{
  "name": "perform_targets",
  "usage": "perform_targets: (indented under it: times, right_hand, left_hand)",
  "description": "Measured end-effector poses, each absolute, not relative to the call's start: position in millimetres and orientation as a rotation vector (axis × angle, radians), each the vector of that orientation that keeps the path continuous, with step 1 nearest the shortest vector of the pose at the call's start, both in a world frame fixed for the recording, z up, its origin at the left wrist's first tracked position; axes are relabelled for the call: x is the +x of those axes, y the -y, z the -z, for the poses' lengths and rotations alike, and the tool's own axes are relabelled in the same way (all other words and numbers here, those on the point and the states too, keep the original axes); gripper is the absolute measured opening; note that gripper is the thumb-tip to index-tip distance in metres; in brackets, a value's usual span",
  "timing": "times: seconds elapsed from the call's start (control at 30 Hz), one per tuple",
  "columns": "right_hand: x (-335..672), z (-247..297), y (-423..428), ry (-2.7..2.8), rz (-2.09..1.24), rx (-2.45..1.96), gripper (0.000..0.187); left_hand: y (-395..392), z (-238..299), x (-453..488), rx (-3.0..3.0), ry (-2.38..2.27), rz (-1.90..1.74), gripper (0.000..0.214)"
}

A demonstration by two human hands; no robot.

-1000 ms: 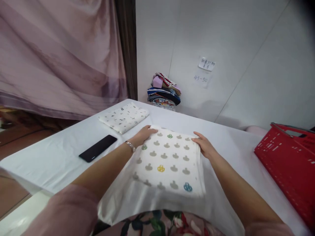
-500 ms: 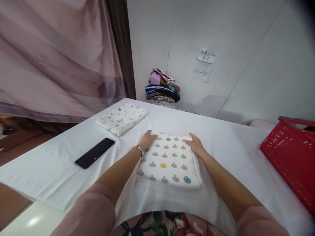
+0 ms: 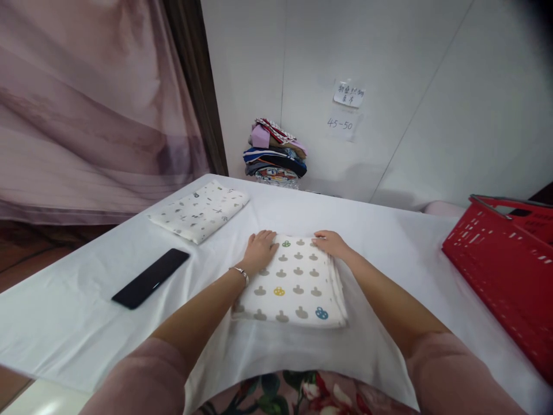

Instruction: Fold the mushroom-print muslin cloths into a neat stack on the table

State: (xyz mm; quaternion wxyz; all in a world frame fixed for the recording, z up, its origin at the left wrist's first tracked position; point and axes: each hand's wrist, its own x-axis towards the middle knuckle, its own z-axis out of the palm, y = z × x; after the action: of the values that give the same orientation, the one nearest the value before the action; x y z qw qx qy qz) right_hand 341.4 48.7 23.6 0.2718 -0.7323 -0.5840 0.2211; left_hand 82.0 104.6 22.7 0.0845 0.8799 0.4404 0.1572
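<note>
In front of me on the table lies a folded white cloth (image 3: 289, 282) printed with grey mushrooms and a few green, yellow and blue ones. My left hand (image 3: 260, 251) rests flat on its far left corner, fingers stretched out. At the far right corner, my right hand (image 3: 332, 243) holds the cloth's edge, thumb on top; the fingertips are partly hidden. Layered folds show along the right side. Another folded white cloth (image 3: 201, 212) with small dark prints lies farther off to the left.
A black phone (image 3: 151, 278) lies left of my left forearm on the white-covered table (image 3: 380, 242). A red plastic basket (image 3: 501, 271) stands at the right edge. Behind the table is a pile of folded fabrics (image 3: 276, 155) against the wall, below paper notes (image 3: 345, 109). A pink curtain (image 3: 95, 115) hangs at left.
My left hand has moved from the cloth's left edge to lie flat on top of its corner. My right hand stays at the far right corner. The whole view has shifted slightly.
</note>
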Motion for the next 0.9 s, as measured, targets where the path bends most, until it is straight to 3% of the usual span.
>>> perform_targets:
  times: [0.33, 0.63, 0.77, 0.9]
  right_hand:
    - [338.9, -30.8, -67.1, 1.934, -0.571, -1.918, 0.015]
    - [341.0, -28.8, -68.1, 1.815, -0.552, -1.924, 0.021]
    - [350.3, -36.3, -36.3, 1.625, -0.381, -1.937, 0.027]
    - [349.7, -32.1, 7.2, 1.442, -0.391, -1.901, 0.023]
  left_hand:
    - [-127.0, -23.9, 97.7, 2.556, -1.234, -0.377, 0.031]
    - [-125.6, -24.3, 96.3, 2.546, -1.268, -0.488, 0.034]
    - [-101.9, -29.7, 90.7, 2.525, -1.184, -0.624, 0.039]
    - [-66.0, -22.1, 86.8, 2.626, -1.025, -0.515, 0.040]
